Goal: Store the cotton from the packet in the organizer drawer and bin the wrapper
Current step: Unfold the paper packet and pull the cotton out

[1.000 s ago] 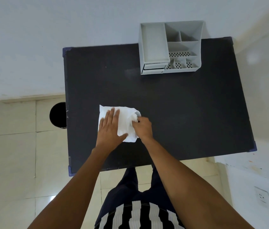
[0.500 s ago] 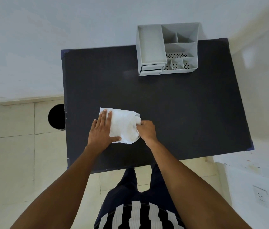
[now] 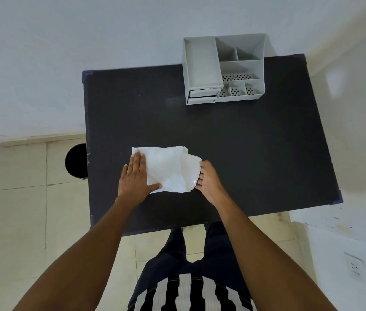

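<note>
The left hand (image 3: 135, 178) lies flat, pinning the packet (image 3: 166, 169) to the bench (image 3: 245, 153); the right hand (image 3: 208, 179) pinches its open end. Next, likely, drawing out the cotton.

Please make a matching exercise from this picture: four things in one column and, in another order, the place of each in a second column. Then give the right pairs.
Things:
1. white packet
2. grey organizer
3. black bin
4. left hand

Places:
A. on the floor, left of the table
B. at the far edge of the table, by the wall
C. flat on the packet's left end
D. on the table, between both hands

Pairs: 1-D, 2-B, 3-A, 4-C
</note>
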